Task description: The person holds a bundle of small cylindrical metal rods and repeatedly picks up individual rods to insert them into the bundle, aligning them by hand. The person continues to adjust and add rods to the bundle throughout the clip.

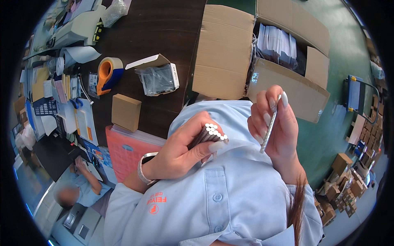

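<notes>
My left hand [177,153], with a watch at the wrist, is closed around a bundle of thin dark rods [201,137] whose round white ends point up and to the right. In front of my shirt, to the right, my right hand [284,137] pinches one slim silvery rod [269,130] with a ridged surface. This single rod is tilted, its upper end between thumb and fingertips. On the dark table, an opened small white box [174,76] holds a grey ridged stack [159,79] partly wrapped in clear plastic.
An orange tape dispenser [107,76], a small brown box [126,112] and a pink plastic folder [129,149] lie on the table [152,28]. An open carton [223,53] holds packed white papers [277,45]. A blue trolley [356,96] stands right; a co-worker [82,184] sits lower left.
</notes>
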`<state>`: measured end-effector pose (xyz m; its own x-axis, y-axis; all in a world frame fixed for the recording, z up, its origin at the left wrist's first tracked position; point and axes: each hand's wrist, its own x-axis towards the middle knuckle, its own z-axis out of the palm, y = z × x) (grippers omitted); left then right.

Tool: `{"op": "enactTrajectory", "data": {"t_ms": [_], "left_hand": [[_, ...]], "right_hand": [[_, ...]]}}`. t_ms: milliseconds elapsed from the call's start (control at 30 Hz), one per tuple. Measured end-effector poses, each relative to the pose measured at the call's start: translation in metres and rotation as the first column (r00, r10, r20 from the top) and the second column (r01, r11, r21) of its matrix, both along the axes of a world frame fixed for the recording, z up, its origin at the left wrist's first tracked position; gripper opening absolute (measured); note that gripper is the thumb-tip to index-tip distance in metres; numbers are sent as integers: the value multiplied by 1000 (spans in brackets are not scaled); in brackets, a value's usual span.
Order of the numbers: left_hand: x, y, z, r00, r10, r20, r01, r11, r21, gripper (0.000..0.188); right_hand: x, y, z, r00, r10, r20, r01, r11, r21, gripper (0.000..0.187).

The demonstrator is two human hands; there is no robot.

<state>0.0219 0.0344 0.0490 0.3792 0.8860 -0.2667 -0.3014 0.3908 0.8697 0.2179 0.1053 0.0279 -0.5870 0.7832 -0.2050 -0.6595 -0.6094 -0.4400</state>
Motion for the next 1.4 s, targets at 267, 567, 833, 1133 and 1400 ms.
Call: {"op": "enactTrajectory", "data": {"t_ms": [267,567,833,1133,1400], "left_hand": [[1,-1,-5,998,52,23,-53,997,57,30],[4,0,5,981,131,146,-106,980,-169,21],[5,1,6,995,56,79,-54,998,-25,23],[3,-2,6,999,-11,-52,10,1000,-16,21],[3,3,7,960,-172,-221,173,985,-15,22]], "right_hand": [[-8,0,13,966,-135,222,81,969,233,13],[-21,-8,20,862,-252,441,45,903,428,13],[-23,-10,21,867,-280,412,27,852,523,13],[-25,-9,21,861,-302,411,7,813,583,12],[-18,21,46,744,-73,664,-386,764,517,9]]}}
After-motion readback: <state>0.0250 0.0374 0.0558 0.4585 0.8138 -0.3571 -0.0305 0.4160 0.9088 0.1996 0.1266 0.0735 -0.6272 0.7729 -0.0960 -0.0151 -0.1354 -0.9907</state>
